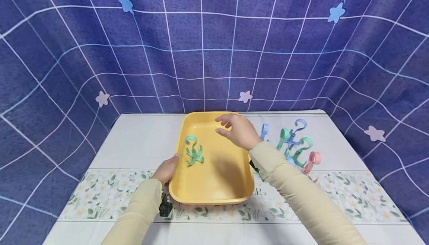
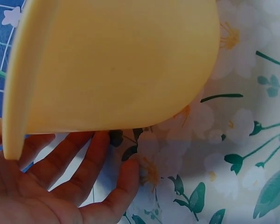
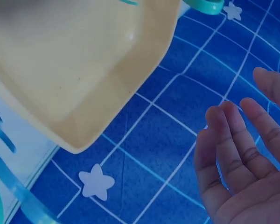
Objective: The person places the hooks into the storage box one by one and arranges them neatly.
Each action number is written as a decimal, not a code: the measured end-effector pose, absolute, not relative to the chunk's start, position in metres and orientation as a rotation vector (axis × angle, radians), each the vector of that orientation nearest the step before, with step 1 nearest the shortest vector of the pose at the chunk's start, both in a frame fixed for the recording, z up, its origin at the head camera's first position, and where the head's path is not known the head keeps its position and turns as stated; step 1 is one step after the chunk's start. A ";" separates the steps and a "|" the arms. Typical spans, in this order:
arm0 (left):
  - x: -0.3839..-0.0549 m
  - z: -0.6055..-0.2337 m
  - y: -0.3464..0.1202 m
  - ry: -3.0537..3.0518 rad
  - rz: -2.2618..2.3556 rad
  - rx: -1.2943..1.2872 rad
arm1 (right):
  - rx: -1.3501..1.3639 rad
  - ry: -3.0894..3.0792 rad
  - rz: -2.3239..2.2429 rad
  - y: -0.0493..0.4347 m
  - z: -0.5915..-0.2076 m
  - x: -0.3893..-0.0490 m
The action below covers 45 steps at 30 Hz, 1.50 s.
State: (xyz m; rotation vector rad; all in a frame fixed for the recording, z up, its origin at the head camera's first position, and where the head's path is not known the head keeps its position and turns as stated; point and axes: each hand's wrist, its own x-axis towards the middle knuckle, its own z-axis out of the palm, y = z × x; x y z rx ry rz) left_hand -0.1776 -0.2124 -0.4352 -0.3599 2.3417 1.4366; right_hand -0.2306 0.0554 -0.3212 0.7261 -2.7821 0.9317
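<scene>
A yellow plastic tray (image 1: 197, 187) with raised walls sits in the middle of the table. My left hand (image 1: 166, 169) grips its left side, thumb at the rim and fingers along the outer wall, as the left wrist view also shows. Inside the tray, on the left, lies a green multi-pronged hook (image 1: 194, 155) with a curled top. Over the tray's right rear part is my right hand (image 1: 242, 131), its fingers loosely bent and nothing between them. The right wrist view shows that same empty hand (image 3: 242, 163) beside the tray.
Right of the tray is a loose group of similar hooks, among them a blue hook (image 1: 291, 140), a green hook (image 1: 305, 142) and a pink hook (image 1: 313, 159). My right forearm hides part of them. A blue curtain (image 1: 214, 62) with stars hangs behind the table.
</scene>
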 end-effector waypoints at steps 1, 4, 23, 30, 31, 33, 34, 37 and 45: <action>-0.178 -0.436 -0.213 2.340 1.434 -0.359 | 0.712 -2.781 0.939 0.057 -0.320 -0.231; -0.181 -0.437 -0.215 2.335 1.434 -0.350 | 0.665 -2.777 0.966 0.064 -0.316 -0.232; -0.186 -0.433 -0.216 2.327 1.414 -0.368 | 0.546 -2.757 0.994 0.111 -0.300 -0.230; -0.186 -0.432 -0.217 2.324 1.429 -0.357 | 0.503 -2.773 1.000 0.129 -0.295 -0.226; -0.186 -0.433 -0.218 2.324 1.430 -0.358 | 0.493 -2.776 1.004 0.132 -0.294 -0.225; -0.186 -0.434 -0.219 2.325 1.429 -0.359 | 0.471 -2.781 1.010 0.137 -0.294 -0.223; -0.186 -0.435 -0.219 2.325 1.427 -0.359 | 0.460 -2.782 1.011 0.140 -0.293 -0.223; -0.186 -0.437 -0.221 2.318 1.432 -0.369 | 0.431 -2.781 1.007 0.148 -0.293 -0.220; -0.188 -0.438 -0.219 2.299 1.435 -0.388 | 0.376 -2.761 0.963 0.174 -0.291 -0.211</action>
